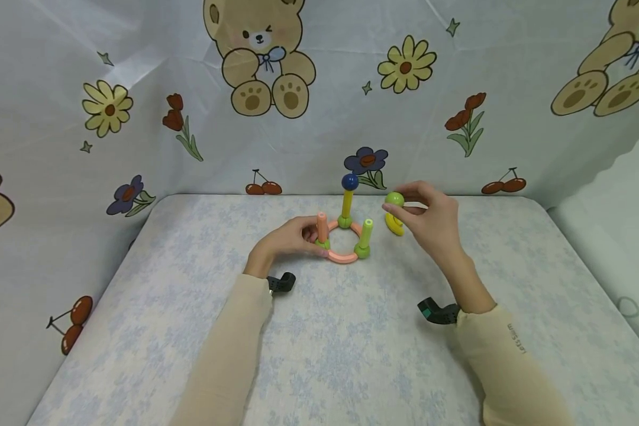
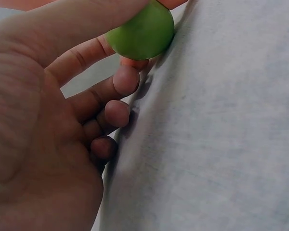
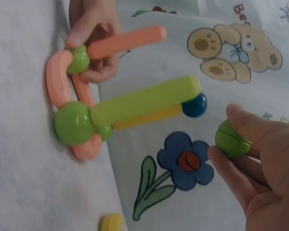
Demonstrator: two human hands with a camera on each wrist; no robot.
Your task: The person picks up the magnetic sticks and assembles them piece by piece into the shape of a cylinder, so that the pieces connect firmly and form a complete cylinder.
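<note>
A ring of curved orange pieces (image 1: 342, 258) joined by green balls lies on the table. From it rise an orange rod (image 1: 322, 228), a yellow rod (image 1: 347, 205) topped by a blue ball (image 1: 349, 181), and a light green rod (image 1: 366, 234). My left hand (image 1: 293, 236) pinches the green ball (image 2: 144, 33) at the foot of the orange rod. Between thumb and fingertips, my right hand (image 1: 431, 216) holds a loose green ball (image 3: 231, 139), raised to the right of the light green rod.
Curved yellow pieces (image 1: 394, 225) lie on the table (image 1: 341, 343) below the right hand, right of the ring. A patterned cloth (image 1: 325, 130) with bears and flowers hangs behind the table's far edge. Each wrist wears a black camera mount (image 1: 439, 312).
</note>
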